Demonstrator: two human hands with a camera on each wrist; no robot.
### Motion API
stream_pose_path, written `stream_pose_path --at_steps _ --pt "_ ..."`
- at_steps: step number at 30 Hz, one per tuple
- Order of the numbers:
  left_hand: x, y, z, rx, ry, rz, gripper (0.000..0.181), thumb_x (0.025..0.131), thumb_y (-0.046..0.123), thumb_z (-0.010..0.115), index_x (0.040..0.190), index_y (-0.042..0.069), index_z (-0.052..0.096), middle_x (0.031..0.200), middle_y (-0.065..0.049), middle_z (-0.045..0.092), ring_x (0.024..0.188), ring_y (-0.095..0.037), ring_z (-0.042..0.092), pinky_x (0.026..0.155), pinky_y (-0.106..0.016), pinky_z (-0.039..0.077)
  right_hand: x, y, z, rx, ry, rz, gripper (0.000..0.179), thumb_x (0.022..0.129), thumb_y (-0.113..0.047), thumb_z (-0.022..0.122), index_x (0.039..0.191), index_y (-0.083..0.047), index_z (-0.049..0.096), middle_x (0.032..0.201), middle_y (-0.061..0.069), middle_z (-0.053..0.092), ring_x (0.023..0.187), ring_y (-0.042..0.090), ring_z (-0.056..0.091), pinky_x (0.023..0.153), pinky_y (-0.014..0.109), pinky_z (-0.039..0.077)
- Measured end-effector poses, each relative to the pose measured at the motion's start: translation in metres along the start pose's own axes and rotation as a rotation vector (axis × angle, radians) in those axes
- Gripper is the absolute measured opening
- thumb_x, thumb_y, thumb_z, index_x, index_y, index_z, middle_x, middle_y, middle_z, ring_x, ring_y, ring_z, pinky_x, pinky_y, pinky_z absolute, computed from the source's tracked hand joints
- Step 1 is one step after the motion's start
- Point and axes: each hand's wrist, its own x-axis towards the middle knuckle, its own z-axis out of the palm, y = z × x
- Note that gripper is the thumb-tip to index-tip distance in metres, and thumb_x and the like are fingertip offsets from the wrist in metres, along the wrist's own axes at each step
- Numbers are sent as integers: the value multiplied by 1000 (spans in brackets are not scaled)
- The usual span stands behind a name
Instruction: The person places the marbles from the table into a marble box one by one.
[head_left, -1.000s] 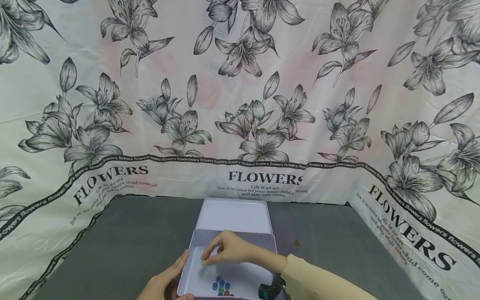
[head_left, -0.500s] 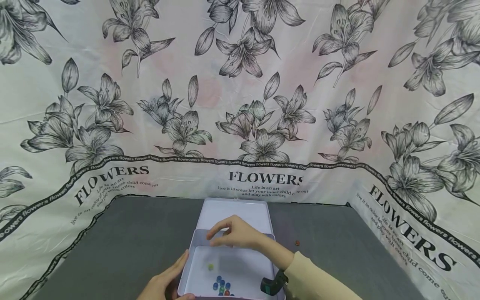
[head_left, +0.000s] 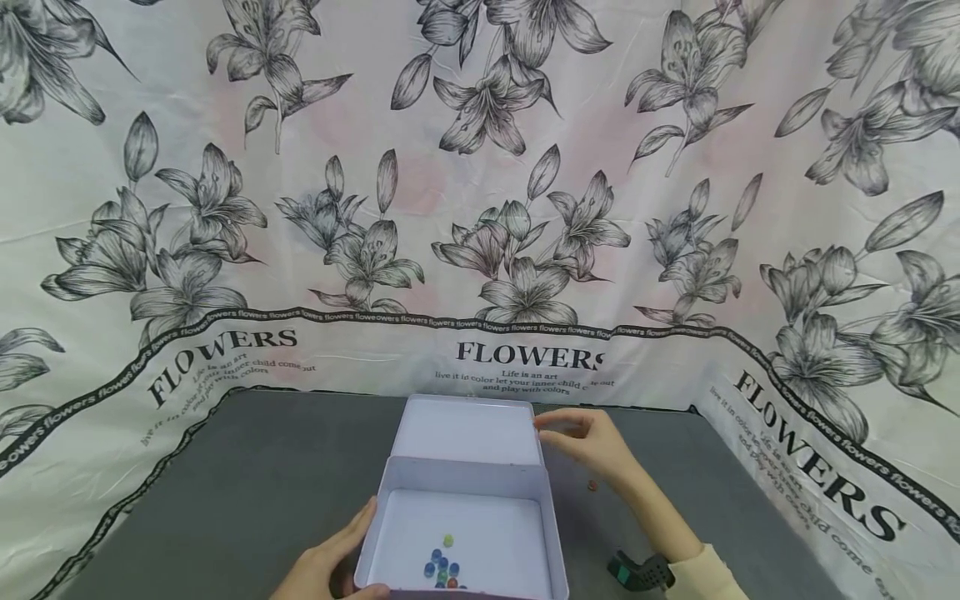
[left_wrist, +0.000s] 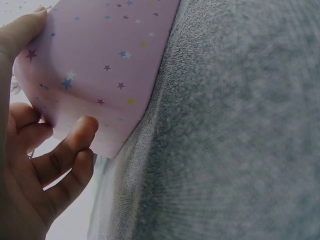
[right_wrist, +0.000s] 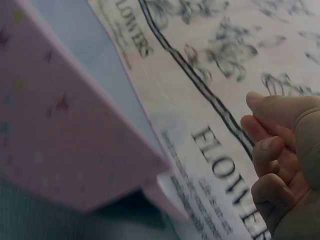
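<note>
A shallow box (head_left: 502, 533), white inside and pink with small stars outside, lies with its hinged lid (head_left: 465, 429) folded back. My left hand (head_left: 326, 562) grips the box's near left corner, fingers along the side wall and thumb at the front. In the left wrist view, that hand (left_wrist: 30, 165) is against the starred wall (left_wrist: 100, 50). My right hand (head_left: 588, 437) is beside the lid's right edge, fingertips right at it, bent and holding nothing. Inside the box lie a yellow-green bead (head_left: 447, 541), several blue beads (head_left: 437, 557) and a red bead (head_left: 452, 583).
A small reddish-brown piece (head_left: 592, 485) lies on the grey tabletop (head_left: 285, 467) right of the box, near the right forearm. A white cloth with printed flowers (head_left: 525, 358) stands behind and along both sides. A dark device (head_left: 641, 573) is strapped to the right wrist.
My right hand let the yellow-green bead drop into the box, rose, and moved right to the lid's edge. The bead rolled right towards the blue ones. My left hand has stayed put.
</note>
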Motion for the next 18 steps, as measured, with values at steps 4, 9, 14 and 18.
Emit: stream_pose_path --at_steps 4,9,14,18 --pt "0 3 -1 8 -2 -43 96 92 36 85 166 5 32 166 -30 30 67 0 55 59 -24 51 -18 24 -23 -25 102 71 32 96 -26 81 123 -9 78 122 15 77 75 9 68 61 30 49" --pt "0 4 -4 47 -6 -50 98 92 38 84 166 5 31 167 -29 29 82 1 55 61 -24 51 -32 58 -31 -79 168 99 36 94 -25 83 124 -6 78 120 15 78 60 13 62 55 26 41" --pt "-1 4 -4 43 -22 -56 98 93 38 83 167 5 29 168 -29 28 71 1 55 60 -24 51 -40 92 -27 -111 198 126 34 90 -18 86 120 -2 79 100 12 81 43 9 49 45 23 28" --pt "-2 2 -3 46 -20 -40 97 93 38 83 166 5 30 168 -28 29 67 1 54 59 -24 51 -44 113 -21 -156 227 148 30 87 -15 89 115 -7 81 81 7 79 41 4 39 44 22 29"
